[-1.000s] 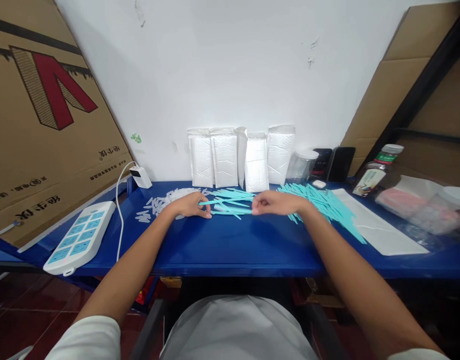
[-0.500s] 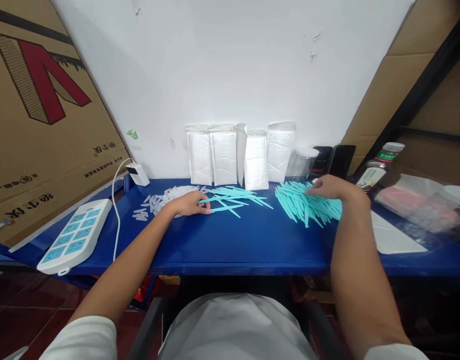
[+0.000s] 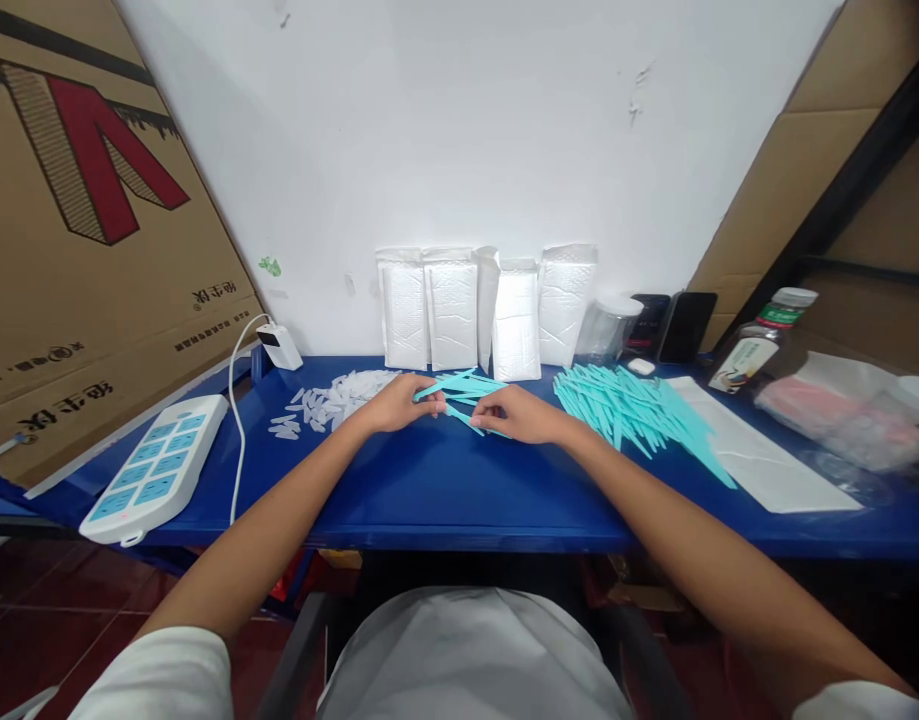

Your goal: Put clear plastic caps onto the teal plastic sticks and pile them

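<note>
My left hand (image 3: 408,402) is closed in a pinch on a slim teal plastic stick at the inner edge of a pile of small translucent white pieces (image 3: 339,395). Close by, my right hand (image 3: 515,412) pinches the other end of what looks like a teal stick (image 3: 465,418), which spans the gap between both hands. Behind the hands lies a small group of teal sticks (image 3: 470,383), partly hidden by my fingers. A larger heap of the same sticks (image 3: 616,400) spreads over the blue table (image 3: 459,490) to the right.
White padded envelopes (image 3: 451,310) stand against the wall. On the left are a power strip (image 3: 159,465) and a white charger (image 3: 280,346) with its cable. To the right sit a clear jar (image 3: 613,330), phones (image 3: 686,326), a bottle (image 3: 759,340) and a white sheet (image 3: 774,460).
My right hand has moved left from the large teal heap to the middle, beside my left hand. The left hand has shifted slightly right and up.
</note>
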{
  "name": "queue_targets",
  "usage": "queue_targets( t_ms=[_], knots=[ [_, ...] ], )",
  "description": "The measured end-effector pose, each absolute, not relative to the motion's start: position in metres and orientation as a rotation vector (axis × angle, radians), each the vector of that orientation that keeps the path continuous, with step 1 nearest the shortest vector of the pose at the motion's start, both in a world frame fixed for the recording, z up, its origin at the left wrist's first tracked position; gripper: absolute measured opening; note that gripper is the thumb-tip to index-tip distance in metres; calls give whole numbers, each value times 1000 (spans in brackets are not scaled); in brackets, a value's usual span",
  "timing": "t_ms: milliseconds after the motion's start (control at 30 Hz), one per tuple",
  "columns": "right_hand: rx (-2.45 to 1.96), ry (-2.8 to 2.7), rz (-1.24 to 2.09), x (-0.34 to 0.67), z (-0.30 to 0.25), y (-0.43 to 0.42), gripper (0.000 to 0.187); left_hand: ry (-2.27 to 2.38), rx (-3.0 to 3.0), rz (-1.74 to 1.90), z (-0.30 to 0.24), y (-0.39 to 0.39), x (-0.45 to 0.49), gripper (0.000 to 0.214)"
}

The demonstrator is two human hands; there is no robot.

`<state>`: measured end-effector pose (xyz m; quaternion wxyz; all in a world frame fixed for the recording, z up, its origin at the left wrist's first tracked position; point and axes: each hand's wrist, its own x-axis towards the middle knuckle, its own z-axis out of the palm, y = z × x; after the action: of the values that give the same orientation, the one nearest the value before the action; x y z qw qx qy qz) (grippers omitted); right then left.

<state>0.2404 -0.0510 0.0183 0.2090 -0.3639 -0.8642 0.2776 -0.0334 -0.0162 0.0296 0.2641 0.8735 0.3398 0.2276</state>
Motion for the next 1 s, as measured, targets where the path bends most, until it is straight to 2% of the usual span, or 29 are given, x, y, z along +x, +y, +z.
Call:
queue_targets(
  t_ms=[200,333,500,633,833,1000],
  knots=[
    [-994,-2391,773,242,18,-50,45,868,2379,590,31,-21,-29,45],
    [-1053,-2417,702,249,19,-46,41,1017,2445,604,38,-11,-47,47],
    [-1200,-2280,553,269,13,-33,36,1236,2453,744,38,5,-70,50],
    [-1335,-2266,293,280,15,-25,34,1232,2404,742,29,3,-61,47],
    [-1831,-2034,-85,314,33,-25,29,1195,2487,730,23,-2,-51,46],
    [-2168,-1798,-194,356,42,-27,28,1136,2496,683,25,-7,-45,45]
  ],
)
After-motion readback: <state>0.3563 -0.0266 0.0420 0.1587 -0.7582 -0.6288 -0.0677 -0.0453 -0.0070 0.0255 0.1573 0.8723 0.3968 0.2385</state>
